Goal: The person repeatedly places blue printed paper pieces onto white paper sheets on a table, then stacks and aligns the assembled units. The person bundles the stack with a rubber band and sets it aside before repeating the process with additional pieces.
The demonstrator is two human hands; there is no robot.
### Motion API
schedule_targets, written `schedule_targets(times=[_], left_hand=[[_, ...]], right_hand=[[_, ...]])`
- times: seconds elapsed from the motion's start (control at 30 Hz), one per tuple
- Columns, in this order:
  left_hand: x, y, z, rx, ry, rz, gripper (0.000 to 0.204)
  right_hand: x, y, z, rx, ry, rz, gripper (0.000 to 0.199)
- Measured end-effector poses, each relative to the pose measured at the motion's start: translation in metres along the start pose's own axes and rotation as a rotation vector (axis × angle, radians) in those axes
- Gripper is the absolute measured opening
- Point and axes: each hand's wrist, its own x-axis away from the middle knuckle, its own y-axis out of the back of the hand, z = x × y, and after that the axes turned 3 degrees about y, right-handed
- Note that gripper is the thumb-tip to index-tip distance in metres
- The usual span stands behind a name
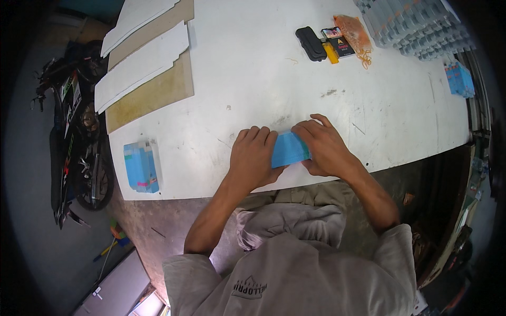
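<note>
Near the front edge of the white table, both my hands hold a small blue rectangular block (290, 149), which looks like folded card or a thin stack of it. At its left end my left hand (254, 155) closes around it, fingers over the far side and thumb near the front edge. My right hand (322, 146) grips the other end, with one finger raised off it. On the table to my left stands a similar blue stack (140, 167) with grey and pink marks. Its separate layers are too small to tell apart.
White and tan boards (153, 87) lie at the far left. Toward the back right are a black case (311, 43), a yellow lighter (330, 52), a small dark pack (341, 46) and an orange bag (352, 32). Stacked grey pieces (411, 26) and another blue stack (459, 79) occupy the right side.
</note>
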Motion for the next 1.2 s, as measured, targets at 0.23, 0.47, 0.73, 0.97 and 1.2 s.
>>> schedule_targets(times=[0.23,0.47,0.73,0.97,1.2], left_hand=[[-0.011,-0.009,-0.006,-0.028,0.033,-0.04,0.075],[-0.011,-0.011,-0.003,0.042,0.038,-0.045,0.077],[-0.01,-0.008,-0.005,0.031,0.076,-0.004,0.079],[-0.009,-0.008,-0.009,0.017,0.096,0.031,0.082],[-0.007,-0.011,-0.006,0.045,0.052,0.003,0.087]], right_hand=[[0.006,-0.01,-0.001,0.066,-0.091,-0.079,0.087],[0.043,-0.069,0.02,0.224,-0.006,-0.208,0.072],[0.035,-0.027,0.048,0.07,-0.053,-0.273,0.076],[0.037,-0.023,0.034,0.11,-0.1,-0.016,0.089],[0.041,-0.062,0.024,0.204,0.024,-0.213,0.066]])
